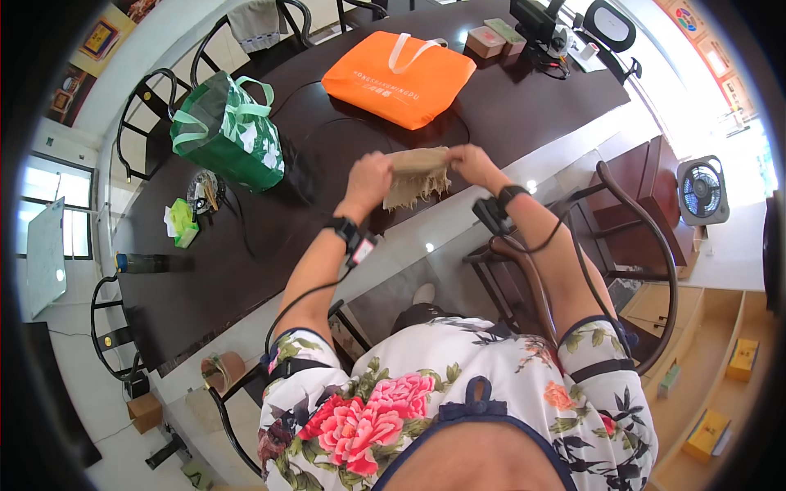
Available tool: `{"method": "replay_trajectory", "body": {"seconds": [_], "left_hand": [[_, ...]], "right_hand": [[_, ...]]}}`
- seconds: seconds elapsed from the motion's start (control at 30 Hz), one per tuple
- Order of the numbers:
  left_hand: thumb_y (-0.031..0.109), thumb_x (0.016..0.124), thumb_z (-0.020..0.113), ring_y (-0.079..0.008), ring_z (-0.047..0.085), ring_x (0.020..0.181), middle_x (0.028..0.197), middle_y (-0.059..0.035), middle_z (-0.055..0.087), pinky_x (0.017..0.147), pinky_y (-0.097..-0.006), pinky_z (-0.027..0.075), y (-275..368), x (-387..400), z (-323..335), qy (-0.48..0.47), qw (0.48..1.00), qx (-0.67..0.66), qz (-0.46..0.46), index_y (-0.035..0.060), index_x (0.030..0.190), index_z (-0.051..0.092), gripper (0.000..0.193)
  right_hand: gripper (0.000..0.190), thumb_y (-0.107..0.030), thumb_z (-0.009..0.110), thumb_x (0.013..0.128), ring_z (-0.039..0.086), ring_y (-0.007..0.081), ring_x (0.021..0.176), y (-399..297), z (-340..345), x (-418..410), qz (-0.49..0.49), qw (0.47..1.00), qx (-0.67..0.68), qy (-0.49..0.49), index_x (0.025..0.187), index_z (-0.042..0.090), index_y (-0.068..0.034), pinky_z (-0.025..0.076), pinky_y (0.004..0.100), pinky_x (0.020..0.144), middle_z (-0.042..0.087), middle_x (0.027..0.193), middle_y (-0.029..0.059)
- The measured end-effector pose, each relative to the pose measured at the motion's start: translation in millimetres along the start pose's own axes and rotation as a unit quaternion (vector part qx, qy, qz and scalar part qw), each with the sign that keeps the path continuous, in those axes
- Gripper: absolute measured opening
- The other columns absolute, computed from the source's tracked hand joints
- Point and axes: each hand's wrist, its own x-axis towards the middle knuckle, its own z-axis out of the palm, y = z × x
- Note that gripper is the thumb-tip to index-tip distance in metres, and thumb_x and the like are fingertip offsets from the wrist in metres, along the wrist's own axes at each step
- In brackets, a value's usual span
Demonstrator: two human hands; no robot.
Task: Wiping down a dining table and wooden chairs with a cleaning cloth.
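Note:
A piece of beige woven cloth [417, 170] with a frayed, fringed lower edge is stretched between my two hands, close to the near edge of the dark table [295, 227]. My left hand [369, 183] grips its left end, fingers curled over the top. At the upper right corner my right hand [471, 162] pinches the cloth. Beyond it an orange tote bag [393, 77] with white handles lies on the tabletop. To the left stands a green floral shopping bag [236, 135] with pale green handles, its top gaping.
A green tissue pack [182, 224], a dark bottle [144, 262] and a holder of sticks [206, 190] are on the table's left. Two boxes [486, 42] and a monitor [534, 21] occupy its far right. A wooden chair [663, 258] and a box fan [703, 189] stand at right.

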Motion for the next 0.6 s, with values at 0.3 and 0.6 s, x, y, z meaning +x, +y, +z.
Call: {"method": "replay_trajectory", "body": {"seconds": [0.3,0.6], "left_hand": [[0.022,0.069,0.067,-0.0313,0.048,0.097,0.099,-0.0141,0.053,0.083,-0.0397,0.041,51,-35,54,-0.115,0.983,-0.050,-0.134,0.0012,0.091,0.057,0.032],[0.029,0.071,0.065,-0.0308,0.045,0.102,0.107,-0.0127,0.049,0.078,-0.0434,0.040,83,-11,97,-0.097,0.974,0.138,-0.150,0.0081,0.104,0.054,0.041]], "right_hand": [[0.052,-0.019,0.062,0.073,0.039,0.0364,0.116,33,16,-208,0.148,0.979,-0.123,0.061,0.121,0.045,-0.008,0.036,0.0434,0.093,0.038,0.129,0.0196],[0.086,-0.026,0.067,0.070,0.045,0.0393,0.107,41,53,-342,0.367,0.913,-0.168,-0.061,0.138,0.016,-0.018,0.041,0.0482,0.084,0.042,0.123,0.0204]]}}
